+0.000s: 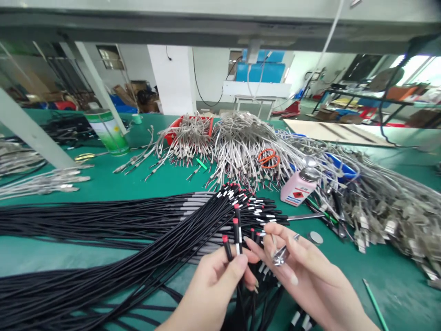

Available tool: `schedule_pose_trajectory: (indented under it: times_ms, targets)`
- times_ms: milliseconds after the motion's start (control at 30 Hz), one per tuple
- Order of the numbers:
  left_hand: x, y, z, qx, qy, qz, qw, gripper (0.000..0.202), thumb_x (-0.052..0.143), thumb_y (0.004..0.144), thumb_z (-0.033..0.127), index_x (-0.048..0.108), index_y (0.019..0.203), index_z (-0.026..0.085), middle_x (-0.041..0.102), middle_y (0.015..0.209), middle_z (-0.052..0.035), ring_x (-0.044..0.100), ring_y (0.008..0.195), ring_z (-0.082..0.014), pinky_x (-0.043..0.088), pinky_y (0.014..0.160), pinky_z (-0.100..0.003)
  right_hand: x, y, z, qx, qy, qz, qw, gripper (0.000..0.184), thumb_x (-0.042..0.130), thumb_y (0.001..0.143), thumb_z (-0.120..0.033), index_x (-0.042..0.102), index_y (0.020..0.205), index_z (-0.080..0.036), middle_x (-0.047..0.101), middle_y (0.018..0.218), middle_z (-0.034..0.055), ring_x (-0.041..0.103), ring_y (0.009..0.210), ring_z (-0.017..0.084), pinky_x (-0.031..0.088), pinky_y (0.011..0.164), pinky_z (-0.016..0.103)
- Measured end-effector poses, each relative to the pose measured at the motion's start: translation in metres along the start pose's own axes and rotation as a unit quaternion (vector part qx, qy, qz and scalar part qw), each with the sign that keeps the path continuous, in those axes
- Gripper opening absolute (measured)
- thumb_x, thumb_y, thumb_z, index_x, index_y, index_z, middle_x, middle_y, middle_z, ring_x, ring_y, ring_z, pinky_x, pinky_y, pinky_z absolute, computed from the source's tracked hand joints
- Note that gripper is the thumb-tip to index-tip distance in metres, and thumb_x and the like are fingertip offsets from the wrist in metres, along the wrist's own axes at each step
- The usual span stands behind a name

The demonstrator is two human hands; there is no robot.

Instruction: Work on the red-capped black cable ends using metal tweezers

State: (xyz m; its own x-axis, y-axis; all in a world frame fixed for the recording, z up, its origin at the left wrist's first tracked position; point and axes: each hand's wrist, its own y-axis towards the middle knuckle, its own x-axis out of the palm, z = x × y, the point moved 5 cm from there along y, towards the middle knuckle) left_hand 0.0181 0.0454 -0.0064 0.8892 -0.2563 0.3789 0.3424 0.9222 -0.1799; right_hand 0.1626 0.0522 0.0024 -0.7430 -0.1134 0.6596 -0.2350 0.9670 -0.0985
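Note:
My left hand (213, 285) pinches a few black cables (236, 232) upright, their red-tipped ends pointing up. My right hand (303, 266) holds a small silver metal connector (280, 255) between thumb and fingers, just right of those cable tips. A large bundle of black cables (120, 225) with red and white marked ends lies across the green table (344, 271) from the left, ending just above my hands.
Heaps of silver braided leads (241, 147) cover the table's back and right side (386, 207). Orange scissors (268, 157) lie on the pile. A pink bottle (299, 186), a round metal lid (314, 237), a green-white can (108, 131) and a red tray (175, 126) stand around.

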Motion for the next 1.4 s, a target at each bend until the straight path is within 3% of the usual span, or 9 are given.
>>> schedule_pose_trajectory:
  times_ms: [267, 400, 600, 767, 967, 1100, 1267, 1400]
  targets:
    - [-0.004, 0.002, -0.002, -0.009, -0.043, 0.007, 0.999, 0.027, 0.074, 0.082, 0.04, 0.068, 0.083, 0.014, 0.067, 0.062, -0.0019, 0.057, 0.06, -0.0128, 0.046, 0.064, -0.025, 0.001, 0.001, 0.008, 0.01, 0.07, -0.017, 0.997, 0.028, 0.075, 0.082, -0.035, 0.077, 0.103, -0.018, 0.061, 0.068, -0.0037, 0.052, 0.052, 0.004, 0.039, 0.113, 0.044]
    - [-0.002, 0.003, -0.003, 0.0, -0.066, -0.02, 0.998, 0.029, 0.075, 0.081, 0.041, 0.069, 0.085, 0.013, 0.067, 0.058, -0.0021, 0.058, 0.055, -0.0119, 0.046, 0.06, -0.023, 0.004, 0.003, 0.009, 0.02, 0.097, -0.028, 0.995, 0.028, 0.073, 0.083, -0.034, 0.076, 0.105, -0.016, 0.058, 0.062, -0.0041, 0.056, 0.058, 0.007, 0.042, 0.11, 0.042]
    - [0.0, 0.006, -0.016, 0.022, -0.08, -0.082, 0.993, 0.03, 0.076, 0.08, 0.042, 0.069, 0.085, 0.013, 0.07, 0.055, -0.0033, 0.061, 0.049, -0.0115, 0.048, 0.054, -0.021, 0.008, 0.004, 0.008, 0.028, 0.111, -0.033, 0.993, 0.027, 0.074, 0.082, -0.032, 0.077, 0.1, -0.012, 0.061, 0.061, -0.0011, 0.054, 0.057, 0.009, 0.052, 0.09, 0.034]
    - [-0.002, 0.005, -0.015, 0.027, -0.075, -0.101, 0.992, 0.029, 0.073, 0.083, 0.042, 0.069, 0.089, 0.014, 0.073, 0.059, -0.0038, 0.062, 0.051, -0.0098, 0.047, 0.056, -0.02, 0.006, 0.004, 0.01, 0.038, 0.118, -0.027, 0.992, 0.027, 0.073, 0.083, -0.03, 0.077, 0.102, -0.011, 0.062, 0.063, -0.0006, 0.052, 0.057, 0.009, 0.051, 0.087, 0.034]
    - [-0.001, 0.004, -0.021, 0.031, -0.062, -0.129, 0.989, 0.033, 0.072, 0.084, 0.046, 0.065, 0.088, 0.014, 0.07, 0.055, -0.0017, 0.063, 0.05, -0.0105, 0.048, 0.059, -0.022, 0.006, 0.006, 0.014, 0.043, 0.12, -0.025, 0.991, 0.028, 0.072, 0.084, -0.031, 0.076, 0.102, -0.011, 0.06, 0.064, -0.0003, 0.046, 0.054, 0.008, 0.049, 0.066, 0.028]
    - [0.002, 0.005, -0.025, 0.017, -0.083, -0.13, 0.988, 0.033, 0.074, 0.082, 0.045, 0.061, 0.084, 0.014, 0.07, 0.055, -0.002, 0.063, 0.049, -0.0109, 0.047, 0.057, -0.022, 0.003, 0.004, 0.018, 0.051, 0.11, -0.017, 0.992, 0.027, 0.067, 0.087, -0.03, 0.074, 0.106, -0.012, 0.055, 0.055, -0.0015, 0.048, 0.056, 0.01, 0.048, 0.066, 0.027]
    - [0.006, 0.005, -0.023, -0.009, -0.109, -0.126, 0.986, 0.034, 0.077, 0.08, 0.045, 0.061, 0.08, 0.014, 0.072, 0.06, -0.003, 0.063, 0.051, -0.0093, 0.047, 0.058, -0.02, 0.001, 0.001, 0.021, 0.061, 0.094, -0.013, 0.994, 0.022, 0.066, 0.09, -0.024, 0.073, 0.109, -0.016, 0.062, 0.064, -0.0013, 0.04, 0.049, 0.004, 0.042, 0.056, 0.018]
    - [0.004, 0.005, -0.021, 0.002, -0.102, -0.122, 0.987, 0.034, 0.074, 0.081, 0.046, 0.061, 0.082, 0.014, 0.071, 0.057, -0.0018, 0.063, 0.051, -0.0098, 0.047, 0.059, -0.021, 0.001, 0.001, 0.02, 0.059, 0.09, -0.019, 0.994, 0.024, 0.069, 0.088, -0.028, 0.074, 0.108, -0.016, 0.058, 0.058, -0.0023, 0.047, 0.052, 0.006, 0.044, 0.058, 0.019]
